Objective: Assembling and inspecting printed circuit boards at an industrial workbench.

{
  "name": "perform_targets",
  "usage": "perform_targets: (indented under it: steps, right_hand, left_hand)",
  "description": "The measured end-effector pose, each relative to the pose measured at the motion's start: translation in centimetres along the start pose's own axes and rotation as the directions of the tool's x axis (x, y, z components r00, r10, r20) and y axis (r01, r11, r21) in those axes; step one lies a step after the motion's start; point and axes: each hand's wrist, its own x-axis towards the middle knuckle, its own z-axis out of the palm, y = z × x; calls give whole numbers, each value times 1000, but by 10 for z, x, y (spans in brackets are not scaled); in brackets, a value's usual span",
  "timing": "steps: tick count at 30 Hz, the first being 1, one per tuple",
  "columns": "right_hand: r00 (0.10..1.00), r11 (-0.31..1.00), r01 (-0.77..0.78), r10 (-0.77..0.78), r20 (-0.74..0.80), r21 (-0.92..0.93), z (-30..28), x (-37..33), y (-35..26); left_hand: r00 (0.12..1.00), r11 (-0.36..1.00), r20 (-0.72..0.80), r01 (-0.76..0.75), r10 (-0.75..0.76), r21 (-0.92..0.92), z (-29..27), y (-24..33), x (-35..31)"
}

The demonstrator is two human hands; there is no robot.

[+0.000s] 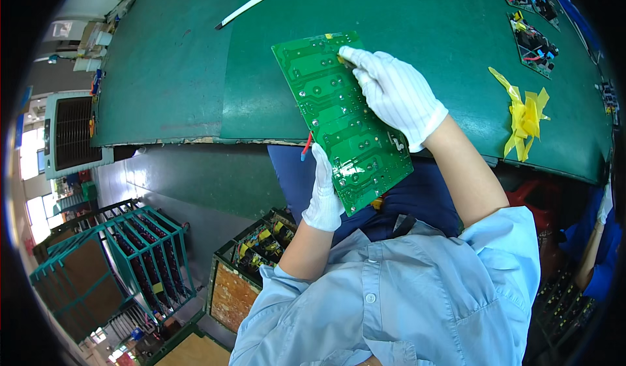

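Note:
A green circuit board (pixel 345 124), solder side toward me, is tilted at the table's near edge. My left hand (pixel 323 190), in a white glove, grips its lower left edge; the thumb and part of the palm show, the other fingers are behind the board. A short red wire (pixel 306 143) with a blue end sticks out at that edge. Over the board's upper right part lies my gloved right hand (pixel 394 92), its fingers closed together. Their tips press at a small bit of yellow tape (pixel 340 59) near the board's far end.
Crumpled yellow tape strips (pixel 527 121) lie right on the green table (pixel 176 72). A white pen-like tool (pixel 241 11) lies far left. Several component boards (pixel 533 45) stand far right. Below left are a wooden crate of boards (pixel 235 288) and a teal rack (pixel 147 255). Another person's arm (pixel 592 255) shows at right.

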Motion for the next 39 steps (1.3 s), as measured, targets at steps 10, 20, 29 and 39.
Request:
perform_targets:
  steps: [10,20,29,39]
  right_hand:
    - [997,996,-77,79,25,-53,3,-2,-12]
    - [993,984,-62,77,90,-167,4,3,-13]
    - [997,955,-44,63,-54,293,-6,45,19]
    - [968,976,-136,168,187,-170,-6,45,-11]
  left_hand:
    - [999,999,15,35,-34,-17,-7,-2,2]
    - [999,1000,50,20,-22,24,-8,-2,2]
    - [999,998,-22,38,-37,45,-2,-1,-1]
    - [999,999,21,43,-44,32,-10,-4,-1]
